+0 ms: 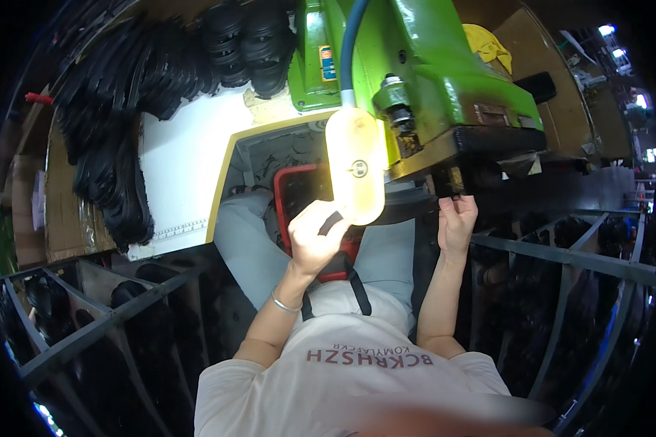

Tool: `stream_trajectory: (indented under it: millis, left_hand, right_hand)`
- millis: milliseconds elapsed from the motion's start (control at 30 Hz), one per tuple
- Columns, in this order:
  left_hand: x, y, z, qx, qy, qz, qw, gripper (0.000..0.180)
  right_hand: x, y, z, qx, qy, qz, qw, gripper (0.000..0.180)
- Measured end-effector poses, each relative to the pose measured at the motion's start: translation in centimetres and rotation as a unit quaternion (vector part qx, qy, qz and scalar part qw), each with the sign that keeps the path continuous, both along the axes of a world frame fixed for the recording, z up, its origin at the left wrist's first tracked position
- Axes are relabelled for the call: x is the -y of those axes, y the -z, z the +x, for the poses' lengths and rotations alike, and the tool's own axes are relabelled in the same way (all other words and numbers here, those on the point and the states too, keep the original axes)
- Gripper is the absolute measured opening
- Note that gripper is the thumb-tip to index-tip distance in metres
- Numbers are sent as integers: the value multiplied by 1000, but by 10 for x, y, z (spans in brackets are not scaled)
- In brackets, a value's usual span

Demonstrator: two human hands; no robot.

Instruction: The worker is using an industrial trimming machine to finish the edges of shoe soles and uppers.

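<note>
Forearms: reached forward, elbows bent.
Left hand: angled inward; thumb and fingers pinched one end of a black strip.
Right hand: raised, fingertips up at the underside of a green machine; whether they grasped anything could not be told.
Black strip: spanned between the hands.
Metal racks: flanked both sides; contents too dark to identify.
White table: carried stacked black soles.
Yellow oval lamp: hid part of the strip.

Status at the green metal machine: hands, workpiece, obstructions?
Left fingers pinch long black strip; right fingers at its other end, grip unclear. Glowing pale-yellow oval lamp hides strip's middle.
</note>
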State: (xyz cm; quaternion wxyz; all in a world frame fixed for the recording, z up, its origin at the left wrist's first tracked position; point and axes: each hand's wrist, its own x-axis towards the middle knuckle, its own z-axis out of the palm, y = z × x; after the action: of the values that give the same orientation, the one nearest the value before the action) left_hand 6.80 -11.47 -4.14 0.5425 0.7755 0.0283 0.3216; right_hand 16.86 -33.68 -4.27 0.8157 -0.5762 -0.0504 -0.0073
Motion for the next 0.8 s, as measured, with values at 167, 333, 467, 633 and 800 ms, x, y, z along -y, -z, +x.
stream_trajectory:
  millis: [167,333,467,633,800]
  left_hand:
    - [-1,-2,18,-11,9,-61,998,14]
    - [-22,-7,-5,-76,-2,-160,984,15]
    - [-41,15,-40,-113,39,-241,963,16]
    - [-22,45,-68,-169,166,-351,906,16]
    - [20,52,-63,-227,180,-311,905,26]
  right_hand:
    - [6,-10,-1,-28,1,-26,999,20]
    - [-25,-17,-5,-31,-42,-53,997,20]
    - [-48,-23,-8,2,-121,-70,990,24]
    - [-66,-27,-6,36,-144,-56,987,46]
    - [-77,-36,-11,19,-147,-68,987,56]
